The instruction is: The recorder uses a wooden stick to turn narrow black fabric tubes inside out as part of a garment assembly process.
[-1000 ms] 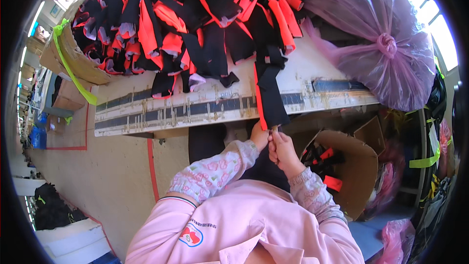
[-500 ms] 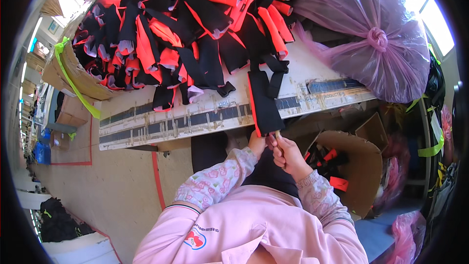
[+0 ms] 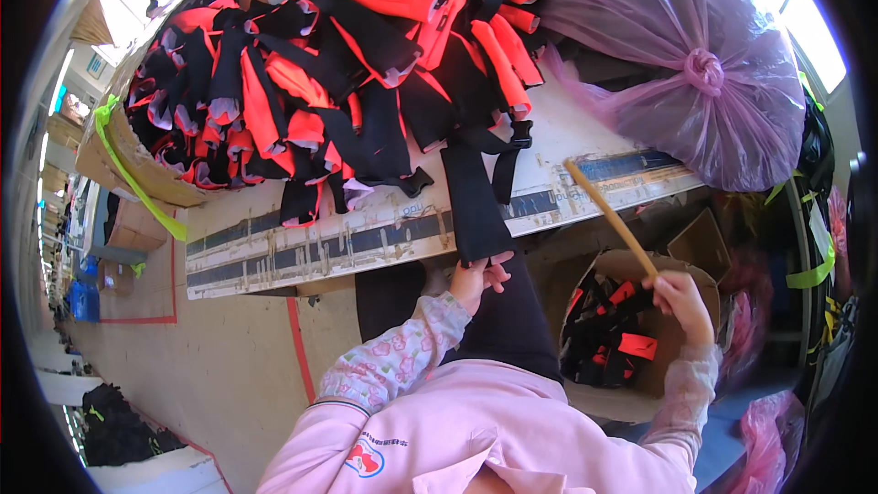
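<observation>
A black fabric piece (image 3: pixel 476 206) with a strap and buckle hangs over the front edge of the table. My left hand (image 3: pixel 473 285) pinches its lower end, with some fingers stretched out to the right. My right hand (image 3: pixel 681 302) is closed round the lower end of a thin wooden stick (image 3: pixel 611 216), held off to the right and apart from the fabric. The stick slants up to the left, its tip over the table edge. Behind the piece lies a big heap of black and bright orange fabric pieces (image 3: pixel 366 73) with straps and buckles.
The white table (image 3: pixel 558 155) has worn tape along its front. A tied pink plastic bag (image 3: pixel 668 82) sits at its right. Below right stands an open cardboard box (image 3: pixel 681 348) holding black and orange pieces. Another carton (image 3: pixel 137 151) is at the heap's left.
My right hand has moved from the piece's lower end out to the right, bringing the stick into full view. The piece has shifted left, and its orange edge no longer shows.
</observation>
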A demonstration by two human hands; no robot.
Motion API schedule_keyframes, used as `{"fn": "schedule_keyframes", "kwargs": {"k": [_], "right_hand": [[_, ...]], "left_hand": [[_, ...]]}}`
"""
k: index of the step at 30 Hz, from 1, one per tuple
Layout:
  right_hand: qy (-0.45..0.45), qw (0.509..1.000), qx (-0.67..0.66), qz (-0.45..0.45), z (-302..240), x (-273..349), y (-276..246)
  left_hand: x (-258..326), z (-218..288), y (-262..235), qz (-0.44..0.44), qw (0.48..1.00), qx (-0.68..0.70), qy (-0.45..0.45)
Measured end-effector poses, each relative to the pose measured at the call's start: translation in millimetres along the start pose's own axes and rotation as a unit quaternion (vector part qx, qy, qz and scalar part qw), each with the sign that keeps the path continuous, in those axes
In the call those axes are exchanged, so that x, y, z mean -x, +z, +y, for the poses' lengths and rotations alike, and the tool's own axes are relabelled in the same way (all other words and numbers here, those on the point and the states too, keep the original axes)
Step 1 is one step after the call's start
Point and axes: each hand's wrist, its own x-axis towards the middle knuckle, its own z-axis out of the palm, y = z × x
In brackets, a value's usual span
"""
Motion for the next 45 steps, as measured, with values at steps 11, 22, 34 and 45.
{"fn": "schedule_keyframes", "kwargs": {"k": [11,22,34,45], "right_hand": [[-0.428,0.839,0.205,0.265,-81.2,-254.2,34.2],[-0.089,0.926,-0.335,0.150,-118.6,-416.2,0.2],[-0.385,0.896,-0.140,0.169,-122.1,-72.1,88.1],[-0.603,0.726,0.330,0.012,-154.2,87.6,97.3]], "left_hand": [[-11.1,-17.9,-11.8,0.010,1.000,0.001,-0.008],[0.4,-17.5,-10.5,-0.042,0.997,-0.065,-0.005],[12.8,31.4,24.0,0.001,0.999,-0.004,-0.046],[9.1,34.6,32.9,-0.061,0.995,0.072,-0.030]]}}
